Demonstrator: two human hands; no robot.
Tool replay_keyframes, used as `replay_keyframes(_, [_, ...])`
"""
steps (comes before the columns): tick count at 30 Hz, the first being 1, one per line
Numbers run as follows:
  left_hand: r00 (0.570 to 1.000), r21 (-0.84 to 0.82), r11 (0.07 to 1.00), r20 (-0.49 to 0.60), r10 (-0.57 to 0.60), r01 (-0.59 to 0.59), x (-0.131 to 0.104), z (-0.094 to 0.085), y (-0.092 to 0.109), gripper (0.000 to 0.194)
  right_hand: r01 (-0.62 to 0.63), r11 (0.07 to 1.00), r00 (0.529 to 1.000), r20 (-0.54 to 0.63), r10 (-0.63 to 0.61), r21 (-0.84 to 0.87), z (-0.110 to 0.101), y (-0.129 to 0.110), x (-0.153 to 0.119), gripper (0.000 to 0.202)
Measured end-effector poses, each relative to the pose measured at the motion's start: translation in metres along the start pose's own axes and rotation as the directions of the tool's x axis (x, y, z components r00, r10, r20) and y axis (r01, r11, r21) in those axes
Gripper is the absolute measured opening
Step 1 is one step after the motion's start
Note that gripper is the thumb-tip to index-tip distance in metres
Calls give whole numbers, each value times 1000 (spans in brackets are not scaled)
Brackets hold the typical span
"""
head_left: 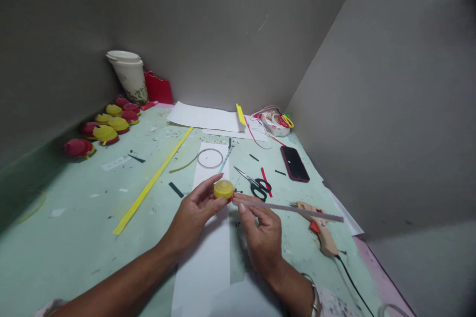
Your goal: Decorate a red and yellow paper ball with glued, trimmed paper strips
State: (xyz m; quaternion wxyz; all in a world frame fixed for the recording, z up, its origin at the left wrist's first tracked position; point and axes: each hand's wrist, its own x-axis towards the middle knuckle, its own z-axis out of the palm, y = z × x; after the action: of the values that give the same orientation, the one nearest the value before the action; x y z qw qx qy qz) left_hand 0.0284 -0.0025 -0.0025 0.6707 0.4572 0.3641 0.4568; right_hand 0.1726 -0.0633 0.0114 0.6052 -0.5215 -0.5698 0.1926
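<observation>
My left hand (199, 205) grips a small round coil (223, 190), yellow on top with red along its lower edge. A thin grey paper strip (297, 209) is pinched between thumb and fingers of my right hand (262, 233). Its near end meets the coil's right side, while the free end reaches out to the right over the glue gun. Whether the strip is stuck to the coil cannot be made out. Black-handled scissors (258, 186) lie just beyond my right hand. Behind the coil, a grey ring (210, 158) rests on a white paper sheet (203, 277).
At right lie a glue gun (320, 233) with its cord and a phone (295, 163). A long yellow strip (152, 181) crosses the left side. Several red and yellow coiled pieces (105, 133) sit near a white bucket (128, 77). Walls close off the back and right.
</observation>
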Motion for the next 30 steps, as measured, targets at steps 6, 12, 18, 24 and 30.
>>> replay_keyframes(6, [1000, 14, 1000, -3, -4, 4, -1, 1, 2, 52, 9, 1000, 1000, 18, -8, -20, 0, 2, 0, 24])
replay_keyframes(12, [999, 72, 997, -32, 14, -11, -3, 4, 6, 53, -23, 1000, 1000, 11, 23, -5, 0, 2, 0, 22])
replay_keyframes(18, [998, 139, 990, -48, 33, -26, -3, 3, 7, 51, -94, 995, 995, -8, 94, 16, 0, -1, 1, 21])
replay_keyframes(24, [997, 185, 982, -71, 38, -24, -3, 3, 7, 53, -102, 995, 995, -4, 103, 9, 1, -2, 1, 22])
replay_keyframes(30, [995, 266, 964, -102, 22, 6, -4, 5, 8, 57, -140, 990, 990, -5, 140, 5, 1, -1, 3, 22])
